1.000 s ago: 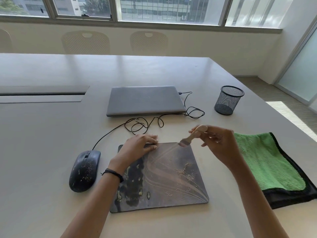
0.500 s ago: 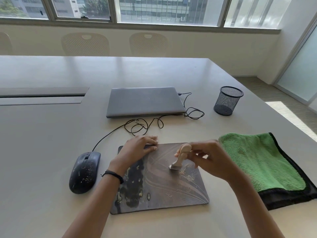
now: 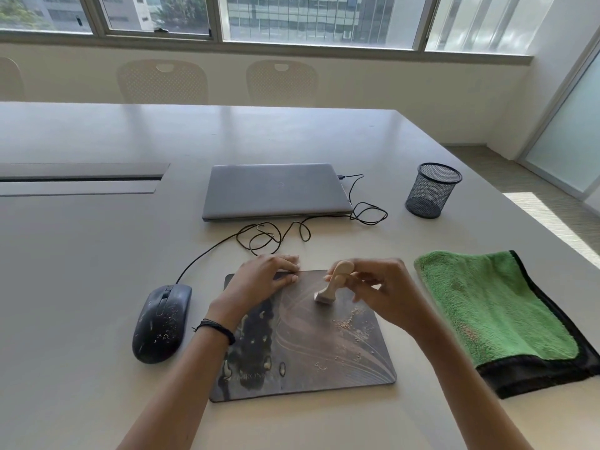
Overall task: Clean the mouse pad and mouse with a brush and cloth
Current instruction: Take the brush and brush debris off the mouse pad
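A dark patterned mouse pad (image 3: 305, 349) lies on the table in front of me, with pale crumbs scattered over its right half. My left hand (image 3: 259, 277) presses flat on the pad's far left corner, fingers straight. My right hand (image 3: 386, 293) grips a small wooden brush (image 3: 334, 282) by its handle, bristles down on the pad's upper middle. A black wired mouse (image 3: 162, 323), speckled with crumbs, sits left of the pad. A folded green cloth (image 3: 496, 306) with a black edge lies to the right.
A shut grey laptop (image 3: 276, 190) lies beyond the pad, with the mouse cable (image 3: 272, 235) coiled in front of it. A black mesh cup (image 3: 433, 190) stands at the right rear. The table's right edge runs close behind the cloth.
My right hand brought the brush down from above the pad's far edge onto the pad, then drew it a little back toward the far side. The left hand stayed put.
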### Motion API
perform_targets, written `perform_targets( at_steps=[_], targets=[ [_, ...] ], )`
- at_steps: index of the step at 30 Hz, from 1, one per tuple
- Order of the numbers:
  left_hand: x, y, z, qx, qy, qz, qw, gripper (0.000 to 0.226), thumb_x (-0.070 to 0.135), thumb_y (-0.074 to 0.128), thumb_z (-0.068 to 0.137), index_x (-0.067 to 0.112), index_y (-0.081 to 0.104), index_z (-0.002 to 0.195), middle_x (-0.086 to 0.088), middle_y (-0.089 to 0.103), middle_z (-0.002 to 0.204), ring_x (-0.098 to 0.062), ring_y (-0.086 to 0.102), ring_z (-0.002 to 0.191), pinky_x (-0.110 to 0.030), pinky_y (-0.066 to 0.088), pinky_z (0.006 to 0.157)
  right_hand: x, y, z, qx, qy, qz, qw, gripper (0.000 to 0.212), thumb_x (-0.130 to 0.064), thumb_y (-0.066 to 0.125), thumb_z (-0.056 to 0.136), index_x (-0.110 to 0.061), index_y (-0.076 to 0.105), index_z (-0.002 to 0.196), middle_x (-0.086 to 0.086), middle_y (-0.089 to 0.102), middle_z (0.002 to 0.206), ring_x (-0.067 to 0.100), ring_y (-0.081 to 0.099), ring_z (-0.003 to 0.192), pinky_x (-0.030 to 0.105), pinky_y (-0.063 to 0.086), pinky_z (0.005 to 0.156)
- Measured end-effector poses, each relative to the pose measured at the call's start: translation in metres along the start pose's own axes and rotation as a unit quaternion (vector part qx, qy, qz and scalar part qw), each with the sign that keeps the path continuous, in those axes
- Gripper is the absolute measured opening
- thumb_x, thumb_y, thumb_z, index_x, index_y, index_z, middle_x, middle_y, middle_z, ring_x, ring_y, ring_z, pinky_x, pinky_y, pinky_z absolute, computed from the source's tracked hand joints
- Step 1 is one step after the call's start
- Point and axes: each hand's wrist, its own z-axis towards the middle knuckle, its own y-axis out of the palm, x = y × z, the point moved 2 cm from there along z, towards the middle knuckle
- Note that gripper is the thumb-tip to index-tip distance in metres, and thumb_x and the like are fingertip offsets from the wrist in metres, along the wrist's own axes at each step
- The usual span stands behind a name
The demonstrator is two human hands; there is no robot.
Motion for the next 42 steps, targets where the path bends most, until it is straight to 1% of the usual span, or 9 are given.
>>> perform_targets(
  at_steps=[5, 9, 13, 17, 20, 24, 29, 35, 42],
  targets=[
    [-0.001, 0.000, 0.000, 0.000, 0.003, 0.002, 1.000, 0.031, 0.036, 0.055, 0.090, 0.029, 0.062, 0.119, 0.017, 0.049, 0.137, -0.005, 0.048, 0.124, -0.030, 0.043, 0.098, -0.010, -0.005, -0.004, -0.088, 0.013, 0.081, 0.993, 0.018, -0.009, 0.062, 0.086, -0.022, 0.073, 0.090, 0.001, 0.075, 0.089, 0.015, 0.072, 0.075, 0.027, 0.057, 0.053],
    [-0.002, 0.001, 0.000, 0.002, 0.000, 0.001, 1.000, 0.030, 0.036, 0.056, 0.089, 0.029, 0.063, 0.118, 0.017, 0.050, 0.136, -0.006, 0.049, 0.123, -0.031, 0.045, 0.098, -0.004, -0.012, 0.005, 0.008, -0.003, 0.051, 0.999, 0.018, -0.010, 0.063, 0.085, -0.024, 0.073, 0.089, -0.008, 0.074, 0.089, 0.012, 0.072, 0.073, 0.027, 0.057, 0.054],
    [-0.002, 0.001, 0.002, -0.001, -0.004, 0.001, 1.000, 0.031, 0.038, 0.057, 0.089, 0.030, 0.063, 0.118, 0.018, 0.050, 0.136, -0.005, 0.049, 0.123, -0.031, 0.046, 0.097, 0.007, -0.006, 0.013, 0.077, 0.012, -0.032, 0.996, 0.015, -0.010, 0.066, 0.085, -0.020, 0.074, 0.093, -0.005, 0.075, 0.090, 0.006, 0.070, 0.073, 0.038, 0.058, 0.062],
    [-0.002, 0.001, 0.002, 0.000, -0.005, 0.001, 1.000, 0.030, 0.037, 0.057, 0.089, 0.030, 0.063, 0.118, 0.018, 0.050, 0.136, -0.005, 0.048, 0.124, -0.031, 0.045, 0.097, 0.007, 0.004, 0.011, 0.001, -0.007, -0.042, 0.999, 0.017, -0.009, 0.066, 0.084, -0.019, 0.074, 0.095, -0.003, 0.074, 0.090, 0.003, 0.069, 0.071, 0.029, 0.058, 0.061],
    [-0.003, 0.002, 0.002, 0.001, -0.002, 0.001, 1.000, 0.030, 0.036, 0.057, 0.089, 0.030, 0.063, 0.118, 0.018, 0.049, 0.137, -0.004, 0.048, 0.123, -0.029, 0.044, 0.096, -0.001, 0.005, 0.006, -0.069, 0.006, 0.031, 0.997, 0.015, -0.010, 0.065, 0.085, -0.019, 0.074, 0.094, 0.001, 0.075, 0.089, 0.013, 0.071, 0.070, 0.025, 0.057, 0.058],
    [-0.004, 0.002, 0.002, 0.003, 0.003, 0.001, 1.000, 0.031, 0.036, 0.056, 0.089, 0.030, 0.062, 0.118, 0.018, 0.050, 0.136, -0.003, 0.049, 0.123, -0.028, 0.043, 0.096, -0.014, 0.001, 0.003, -0.128, 0.015, 0.103, 0.986, 0.011, -0.018, 0.065, 0.085, -0.018, 0.072, 0.093, 0.006, 0.074, 0.090, 0.010, 0.070, 0.073, 0.023, 0.056, 0.059],
    [-0.003, 0.002, 0.003, 0.000, -0.001, 0.004, 1.000, 0.030, 0.036, 0.057, 0.088, 0.030, 0.063, 0.118, 0.018, 0.050, 0.137, -0.005, 0.049, 0.122, -0.030, 0.045, 0.095, -0.005, -0.002, 0.014, 0.031, 0.033, 0.111, 0.993, 0.028, -0.008, 0.065, 0.084, -0.035, 0.073, 0.084, -0.014, 0.074, 0.086, 0.010, 0.072, 0.078, 0.019, 0.055, 0.059],
    [-0.003, 0.002, 0.002, 0.001, -0.003, 0.002, 1.000, 0.031, 0.036, 0.057, 0.089, 0.030, 0.062, 0.119, 0.017, 0.049, 0.137, -0.004, 0.048, 0.124, -0.029, 0.044, 0.097, 0.023, -0.008, 0.028, 0.181, 0.127, 0.047, 0.974, 0.017, -0.001, 0.056, 0.089, -0.014, 0.067, 0.086, 0.001, 0.072, 0.077, 0.010, 0.071, 0.062, 0.024, 0.057, 0.051],
    [-0.003, 0.002, 0.002, 0.004, 0.001, -0.004, 1.000, 0.031, 0.035, 0.057, 0.089, 0.028, 0.063, 0.118, 0.016, 0.050, 0.137, -0.005, 0.048, 0.124, -0.030, 0.044, 0.098, 0.045, -0.015, 0.037, 0.187, 0.209, 0.059, 0.958, 0.012, 0.000, 0.053, 0.090, 0.003, 0.065, 0.088, 0.012, 0.071, 0.077, 0.015, 0.069, 0.052, 0.024, 0.054, 0.043]
  ],
)
